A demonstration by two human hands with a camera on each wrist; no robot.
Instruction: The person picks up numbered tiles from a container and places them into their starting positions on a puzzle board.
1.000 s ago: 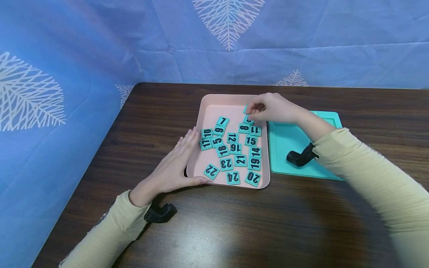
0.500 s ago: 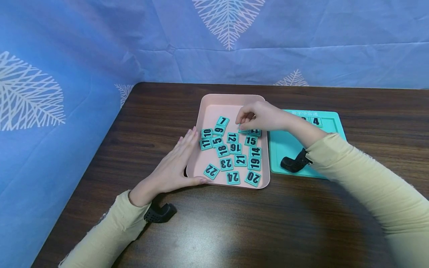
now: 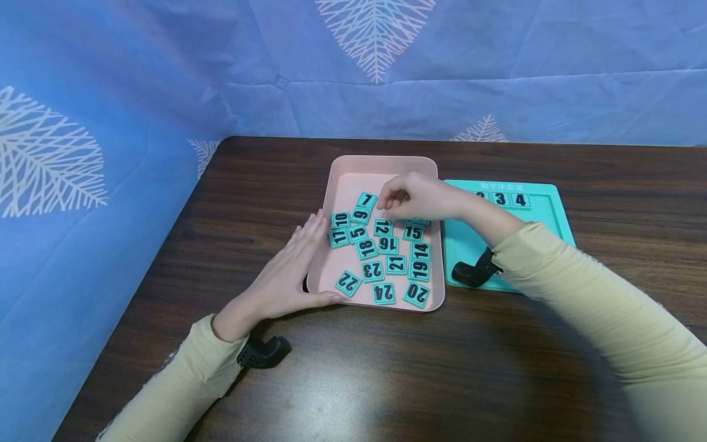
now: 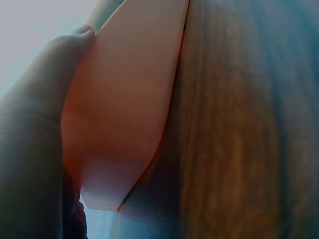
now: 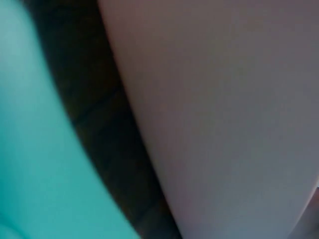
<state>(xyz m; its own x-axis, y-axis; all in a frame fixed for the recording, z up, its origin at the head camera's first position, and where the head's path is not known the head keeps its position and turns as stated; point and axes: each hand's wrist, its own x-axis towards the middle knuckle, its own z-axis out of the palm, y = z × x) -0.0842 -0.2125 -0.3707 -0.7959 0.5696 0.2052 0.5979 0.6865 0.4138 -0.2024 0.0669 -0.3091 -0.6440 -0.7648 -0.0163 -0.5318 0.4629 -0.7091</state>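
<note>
Probably light and stiff, the number tiles (image 3: 395, 264) lie in the pink tray (image 3: 358, 183) beside the straight-fingered left hand (image 3: 289, 267); better pinch their edges. Whether the right hand (image 3: 418, 195) grasps one, I cannot tell.

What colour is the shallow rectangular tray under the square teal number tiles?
The shallow, round-cornered rectangular tray is pale pink, shown best in the head view.

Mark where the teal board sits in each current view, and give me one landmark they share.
Head: right of centre, the teal board beside the pink tray, partly hidden by the right arm.
Left wrist: no part I can make out.
Right wrist: blurred, along the left edge, widening downward.
Landmark: the dark table, apparently the brown strip beside the board in right wrist.
</note>
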